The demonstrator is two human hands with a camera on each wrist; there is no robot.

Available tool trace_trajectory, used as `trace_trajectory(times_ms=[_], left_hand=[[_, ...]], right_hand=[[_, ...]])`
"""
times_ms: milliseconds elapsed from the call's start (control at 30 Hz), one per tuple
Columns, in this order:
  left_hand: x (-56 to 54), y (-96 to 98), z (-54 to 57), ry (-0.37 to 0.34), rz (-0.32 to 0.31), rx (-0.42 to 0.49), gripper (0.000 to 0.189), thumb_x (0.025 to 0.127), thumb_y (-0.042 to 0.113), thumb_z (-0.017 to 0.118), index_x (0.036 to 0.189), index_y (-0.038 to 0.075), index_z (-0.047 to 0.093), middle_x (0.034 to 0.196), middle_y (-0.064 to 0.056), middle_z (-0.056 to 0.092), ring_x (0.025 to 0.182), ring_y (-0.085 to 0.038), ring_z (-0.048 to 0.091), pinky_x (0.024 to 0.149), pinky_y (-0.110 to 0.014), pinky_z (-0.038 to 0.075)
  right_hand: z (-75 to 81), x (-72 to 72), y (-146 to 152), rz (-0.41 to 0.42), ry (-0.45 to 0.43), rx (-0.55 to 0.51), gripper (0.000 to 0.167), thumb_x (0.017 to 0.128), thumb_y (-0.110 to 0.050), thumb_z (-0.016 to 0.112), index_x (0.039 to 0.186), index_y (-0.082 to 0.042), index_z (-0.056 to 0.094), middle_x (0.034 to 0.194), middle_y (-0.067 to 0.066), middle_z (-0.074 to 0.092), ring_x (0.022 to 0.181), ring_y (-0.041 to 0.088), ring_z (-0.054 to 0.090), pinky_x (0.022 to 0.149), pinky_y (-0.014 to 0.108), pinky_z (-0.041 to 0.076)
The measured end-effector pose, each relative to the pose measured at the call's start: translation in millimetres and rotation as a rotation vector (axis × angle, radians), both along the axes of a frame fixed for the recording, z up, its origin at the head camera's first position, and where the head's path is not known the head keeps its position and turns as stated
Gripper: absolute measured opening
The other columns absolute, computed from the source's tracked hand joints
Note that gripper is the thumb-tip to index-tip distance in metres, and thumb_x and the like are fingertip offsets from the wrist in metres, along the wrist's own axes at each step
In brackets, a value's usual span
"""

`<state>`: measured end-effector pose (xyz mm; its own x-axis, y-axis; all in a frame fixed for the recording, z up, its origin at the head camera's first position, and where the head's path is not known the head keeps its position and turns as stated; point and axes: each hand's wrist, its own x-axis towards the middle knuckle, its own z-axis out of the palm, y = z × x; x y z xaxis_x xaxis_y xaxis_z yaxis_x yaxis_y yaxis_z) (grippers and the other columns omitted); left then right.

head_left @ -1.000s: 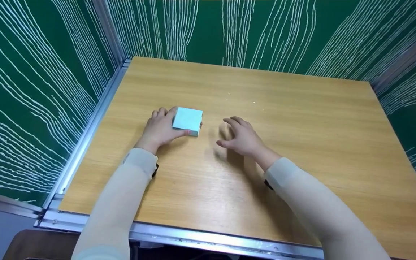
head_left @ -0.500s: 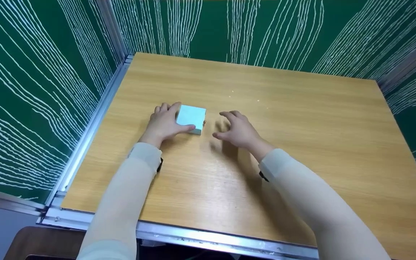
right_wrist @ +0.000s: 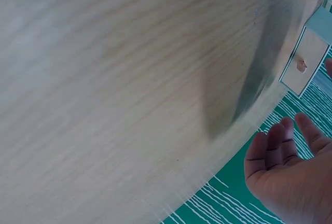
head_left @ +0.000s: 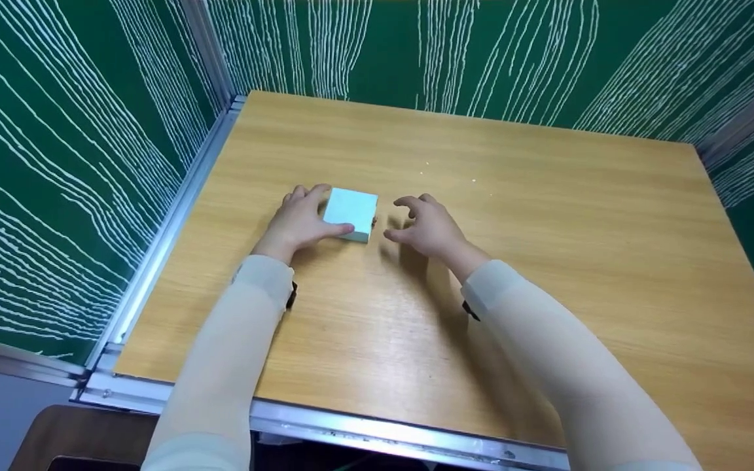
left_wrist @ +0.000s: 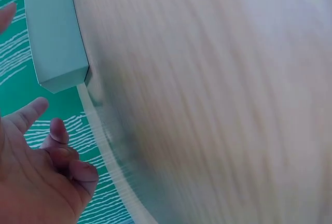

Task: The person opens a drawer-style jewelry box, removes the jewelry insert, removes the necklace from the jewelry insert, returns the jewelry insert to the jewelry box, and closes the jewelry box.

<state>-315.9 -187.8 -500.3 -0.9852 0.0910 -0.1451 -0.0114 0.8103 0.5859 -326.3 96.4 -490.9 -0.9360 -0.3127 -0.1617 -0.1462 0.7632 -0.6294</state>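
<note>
A small light-blue drawer box (head_left: pixel 349 208) sits on the wooden table, left of its middle. My left hand (head_left: pixel 296 226) holds it from the left, the thumb over its near top edge and the index finger by its far left corner. In the left wrist view, the other fingers (left_wrist: pixel 67 154) of that hand curl apart from the box. A pale drawer front (right_wrist: pixel 309 47) with a small knob (right_wrist: pixel 301 66) faces right and looks flush with the box. Just right of the knob, my right hand (head_left: pixel 430 227) hovers with loosely bent fingers, holding nothing.
The wooden table (head_left: pixel 547 261) has a metal rail (head_left: pixel 377 435) along its near edge. Green panels (head_left: pixel 390 49) with white wavy lines rise at the back and sides. Tiny white specks lie beyond the right hand. A brown chair (head_left: pixel 89 432) stands at the lower left.
My right hand has moved left, nearer to the knob, and its fingers have bent a little more. My left thumb has slid up from the box's near side onto its top edge.
</note>
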Motion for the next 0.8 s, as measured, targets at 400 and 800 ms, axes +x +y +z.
trace_trajectory(times_ms=[400,800], left_hand=[[-5.3,6.9,3.2,-0.03,0.005,0.011,0.105,0.089,0.071,0.086,0.175,0.032,0.04,0.163,-0.012,0.046,0.145,-0.034,0.045,0.126,-0.058,0.046],[0.8,3.2,-0.2,-0.1,0.043,0.015,0.108,0.089,0.076,0.085,0.177,0.038,0.036,0.158,-0.015,0.045,0.14,-0.035,0.044,0.123,-0.057,0.047]], right_hand=[[0.3,-10.7,-9,-0.004,0.011,-0.003,0.064,0.101,-0.034,0.086,0.157,-0.011,0.065,0.148,0.02,0.059,0.126,0.033,0.063,0.11,0.054,0.057],[-7.7,-21.0,-23,-0.006,-0.019,-0.088,0.037,0.103,-0.029,0.084,0.133,-0.008,0.082,0.129,0.016,0.074,0.108,0.027,0.065,0.092,0.043,0.056]])
